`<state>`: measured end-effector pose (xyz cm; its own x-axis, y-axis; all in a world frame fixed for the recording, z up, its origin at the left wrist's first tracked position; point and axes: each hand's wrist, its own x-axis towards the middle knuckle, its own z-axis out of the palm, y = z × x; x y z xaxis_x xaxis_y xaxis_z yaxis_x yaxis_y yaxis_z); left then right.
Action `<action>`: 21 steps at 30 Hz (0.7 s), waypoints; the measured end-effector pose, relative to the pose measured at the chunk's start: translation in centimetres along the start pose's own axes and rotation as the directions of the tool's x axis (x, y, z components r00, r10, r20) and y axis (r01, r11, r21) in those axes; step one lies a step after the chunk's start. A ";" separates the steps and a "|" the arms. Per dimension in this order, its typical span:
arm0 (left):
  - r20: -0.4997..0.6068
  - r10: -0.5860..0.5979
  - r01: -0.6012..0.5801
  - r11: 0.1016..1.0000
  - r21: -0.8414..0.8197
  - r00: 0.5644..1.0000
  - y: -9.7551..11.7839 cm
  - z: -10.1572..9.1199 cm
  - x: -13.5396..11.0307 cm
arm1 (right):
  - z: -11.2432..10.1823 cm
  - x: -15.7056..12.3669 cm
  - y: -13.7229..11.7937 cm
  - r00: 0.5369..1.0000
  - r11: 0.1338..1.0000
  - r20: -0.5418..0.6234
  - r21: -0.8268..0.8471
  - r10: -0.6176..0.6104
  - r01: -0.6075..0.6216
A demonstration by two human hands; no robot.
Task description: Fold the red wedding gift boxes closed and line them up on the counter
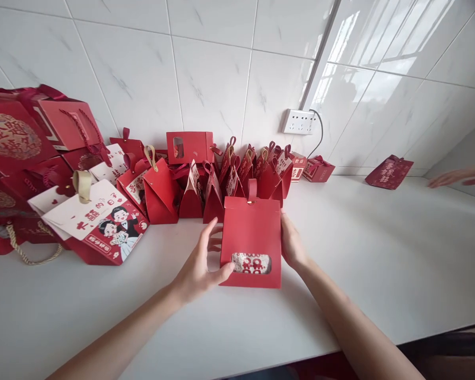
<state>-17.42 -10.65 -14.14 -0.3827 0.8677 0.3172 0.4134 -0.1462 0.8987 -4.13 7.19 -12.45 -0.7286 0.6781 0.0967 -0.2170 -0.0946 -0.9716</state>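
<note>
The left hand and the right hand hold a red gift box between them, upright on the white counter: the left thumb lies on its front by the window, with the left fingers loosely spread at its side, while the right palm presses the opposite side, its fingertips hidden. Just beyond both hands stand small red bags in a row. Left of the left hand sits a tilted white-and-red box with a cartoon couple, and farther left are piled larger red bags. Beyond the right hand is a wall socket; well to its right, a dark red bag lies near another person's hand.
</note>
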 end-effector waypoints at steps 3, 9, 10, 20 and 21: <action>-0.076 -0.055 0.052 0.998 -0.042 0.996 0.3 0.0 0.4 | 0.2 -0.1 -0.2 0.990 1.000 0.141 -0.020 0.004 -0.001; -0.158 -0.153 0.125 0.977 -0.171 0.976 0.2 0.0 1.0 | 0.9 -0.7 -1.1 0.943 0.966 0.304 -0.250 0.138 -0.061; -0.169 -0.169 0.136 0.972 -0.190 0.971 0.1 -0.1 1.1 | 0.9 -0.7 -1.1 0.946 0.966 0.295 -0.251 0.137 -0.061; -0.133 -0.210 0.178 0.959 -0.218 0.969 0.6 -0.6 1.2 | 0.6 -0.4 -0.3 0.990 0.975 0.033 -0.169 -0.139 0.143; -0.107 -0.213 0.186 0.959 -0.215 0.971 0.7 -0.6 1.1 | 0.6 -0.5 -0.2 0.987 0.971 0.017 -0.174 -0.161 0.161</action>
<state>-18.03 -10.02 -13.00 -0.5479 0.8231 0.1494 0.1475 -0.0808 0.9858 -4.18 6.42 -12.19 -0.6952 0.6721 0.2552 -0.2148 0.1446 -0.9659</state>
